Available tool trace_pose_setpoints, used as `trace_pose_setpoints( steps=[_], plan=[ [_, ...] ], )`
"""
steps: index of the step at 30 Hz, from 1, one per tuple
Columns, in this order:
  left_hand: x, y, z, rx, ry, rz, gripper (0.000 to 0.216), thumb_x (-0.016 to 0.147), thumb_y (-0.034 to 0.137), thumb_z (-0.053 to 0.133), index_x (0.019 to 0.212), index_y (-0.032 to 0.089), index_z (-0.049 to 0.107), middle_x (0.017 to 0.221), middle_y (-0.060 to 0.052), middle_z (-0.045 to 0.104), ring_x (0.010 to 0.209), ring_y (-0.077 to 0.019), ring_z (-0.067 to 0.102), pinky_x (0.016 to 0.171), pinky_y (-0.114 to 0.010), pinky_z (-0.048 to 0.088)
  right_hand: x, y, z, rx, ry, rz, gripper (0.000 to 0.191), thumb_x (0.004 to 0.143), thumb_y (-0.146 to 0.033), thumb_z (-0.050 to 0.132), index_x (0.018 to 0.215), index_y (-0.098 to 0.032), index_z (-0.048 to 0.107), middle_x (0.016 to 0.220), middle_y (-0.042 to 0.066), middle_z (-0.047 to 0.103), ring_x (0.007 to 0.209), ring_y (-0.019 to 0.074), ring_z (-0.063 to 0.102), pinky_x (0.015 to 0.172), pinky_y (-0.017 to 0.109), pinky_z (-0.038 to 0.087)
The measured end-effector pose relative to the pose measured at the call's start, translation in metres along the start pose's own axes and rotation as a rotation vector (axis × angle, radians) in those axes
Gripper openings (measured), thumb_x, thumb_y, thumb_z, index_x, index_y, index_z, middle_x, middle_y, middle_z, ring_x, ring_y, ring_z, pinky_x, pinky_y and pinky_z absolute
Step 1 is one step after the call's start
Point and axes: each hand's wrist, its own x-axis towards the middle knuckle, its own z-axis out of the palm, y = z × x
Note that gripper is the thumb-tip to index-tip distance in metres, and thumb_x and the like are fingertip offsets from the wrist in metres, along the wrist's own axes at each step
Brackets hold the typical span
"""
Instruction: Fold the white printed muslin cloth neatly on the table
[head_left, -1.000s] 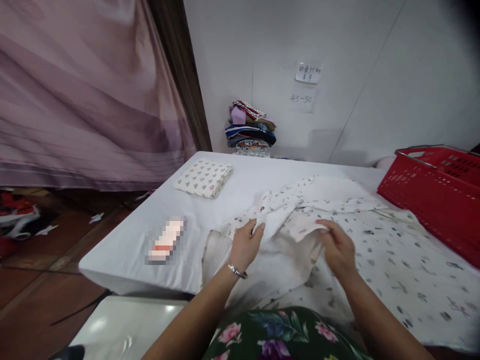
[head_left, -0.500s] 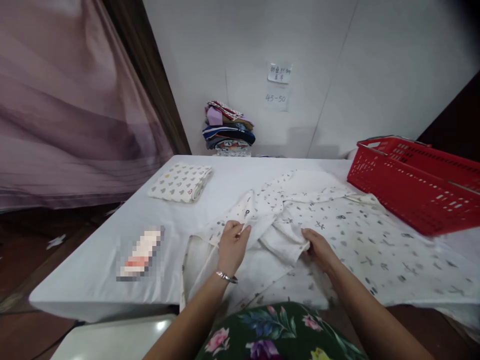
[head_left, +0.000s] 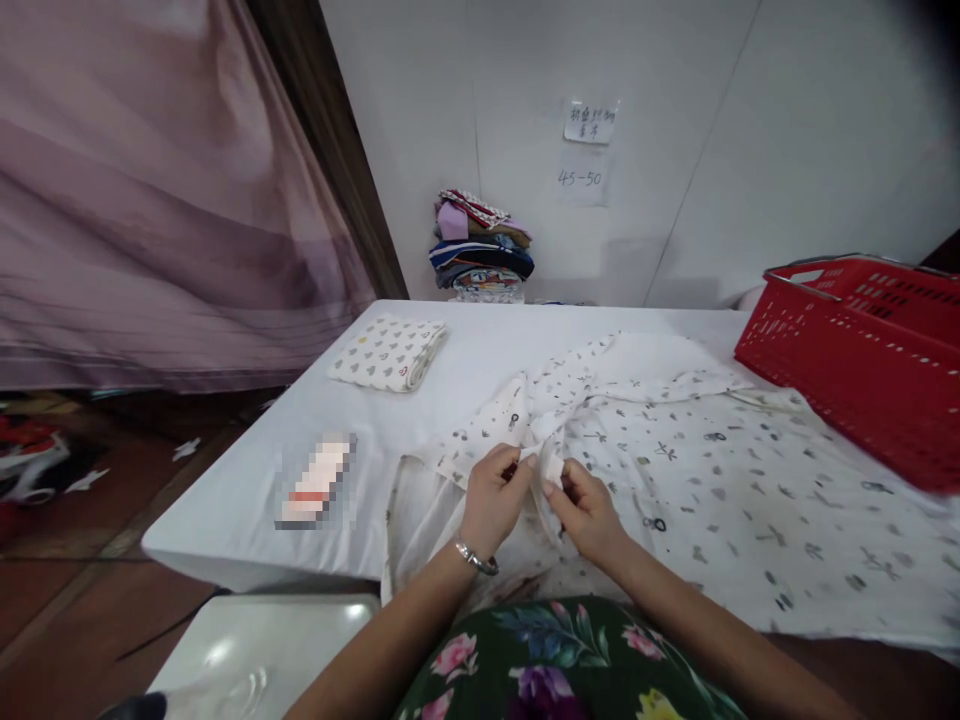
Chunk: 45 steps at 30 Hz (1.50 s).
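Note:
A large white cloth (head_left: 697,470) with small grey and black prints lies spread and rumpled over the table. Near its left part, my left hand (head_left: 496,500) pinches a bit of the fabric between thumb and fingers; a silver bracelet circles that wrist. Close beside it, my right hand (head_left: 585,505) grips another edge of the same cloth, with the fingers curled. A raised fold stands between the two hands. The fingertips partly hide the held edges.
At the table's (head_left: 247,480) back left lies a folded patterned cloth (head_left: 388,352). A blurred-out pinkish object (head_left: 319,480) sits in front of it. The red basket (head_left: 862,360) stands at right. Folded fabrics (head_left: 481,245) are stacked by the wall. Lower left is a pale stool (head_left: 262,640).
My right hand has moved left, bringing its cloth edge close to my left hand. The fabric between them has bunched into a fold. The view has shifted slightly left.

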Motion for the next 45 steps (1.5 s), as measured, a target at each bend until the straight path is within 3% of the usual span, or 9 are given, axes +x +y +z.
trace_pose_setpoints(
  steps=[3,7,14,21,28,33,40,45],
  plan=[
    [-0.003,0.002,-0.005,-0.010,-0.007,0.055,0.028,0.086,0.035,0.048,0.068,0.017,0.059,0.074,0.000,0.051,0.068,-0.0103,0.049,0.061,-0.022,0.036,0.002,0.000,0.005,-0.062,-0.035,-0.075,0.012,0.088,-0.030,0.047,0.081,-0.021,0.045,0.058,-0.007,0.037,0.051,0.0089,0.036,0.050,0.023,0.028],
    [-0.004,0.006,-0.011,0.038,-0.013,0.069,0.032,0.088,0.033,0.045,0.063,0.017,0.055,0.070,0.000,0.050,0.067,-0.0108,0.050,0.063,-0.023,0.037,0.002,-0.004,0.009,-0.110,-0.073,-0.127,0.006,0.088,-0.027,0.046,0.086,-0.021,0.046,0.059,-0.007,0.040,0.051,0.0090,0.039,0.051,0.022,0.030],
    [-0.009,0.009,-0.013,0.104,-0.038,0.138,0.027,0.090,0.024,0.042,0.073,0.018,0.061,0.076,-0.001,0.054,0.075,-0.0115,0.053,0.070,-0.024,0.040,0.004,-0.010,0.013,-0.109,-0.115,-0.115,0.008,0.089,-0.027,0.045,0.095,-0.021,0.046,0.061,-0.006,0.047,0.051,0.0099,0.044,0.051,0.022,0.033],
    [-0.017,0.010,-0.017,0.305,-0.029,0.250,0.029,0.091,0.025,0.039,0.108,0.021,0.062,0.089,-0.004,0.059,0.085,-0.0143,0.055,0.078,-0.027,0.044,0.004,-0.010,0.016,-0.098,-0.118,-0.095,0.010,0.088,-0.025,0.044,0.097,-0.021,0.047,0.063,-0.004,0.052,0.054,0.0107,0.046,0.052,0.023,0.036],
    [-0.023,0.008,-0.015,0.523,0.007,0.337,0.032,0.091,0.025,0.039,0.118,0.021,0.057,0.094,-0.006,0.060,0.087,-0.0159,0.057,0.075,-0.028,0.047,0.004,-0.011,0.015,-0.108,-0.098,-0.110,0.010,0.087,-0.024,0.043,0.096,-0.021,0.048,0.062,-0.005,0.050,0.051,0.0102,0.046,0.050,0.022,0.035],
    [-0.026,0.008,-0.015,0.542,-0.013,0.318,0.035,0.089,0.032,0.045,0.120,0.020,0.054,0.100,-0.007,0.059,0.089,-0.0171,0.057,0.074,-0.029,0.049,0.004,-0.008,0.013,-0.103,-0.096,-0.146,0.014,0.086,-0.022,0.044,0.100,-0.021,0.049,0.068,-0.003,0.055,0.058,0.0119,0.051,0.054,0.023,0.039],
    [-0.018,0.003,-0.021,0.482,0.026,0.277,0.031,0.088,0.030,0.047,0.116,0.023,0.057,0.100,-0.005,0.060,0.086,-0.0150,0.057,0.075,-0.026,0.047,0.004,-0.005,0.016,-0.044,-0.230,-0.120,0.039,0.081,-0.017,0.048,0.121,-0.021,0.047,0.076,0.000,0.062,0.062,0.0131,0.056,0.058,0.024,0.046],
    [0.000,0.004,-0.038,0.272,0.044,0.229,0.021,0.089,0.027,0.042,0.082,0.020,0.061,0.085,-0.002,0.057,0.080,-0.0127,0.055,0.074,-0.024,0.043,0.011,0.010,0.006,0.033,-0.215,-0.127,0.039,0.084,-0.019,0.046,0.122,-0.021,0.050,0.098,0.005,0.066,0.069,0.0127,0.062,0.062,0.026,0.052]
  ],
)
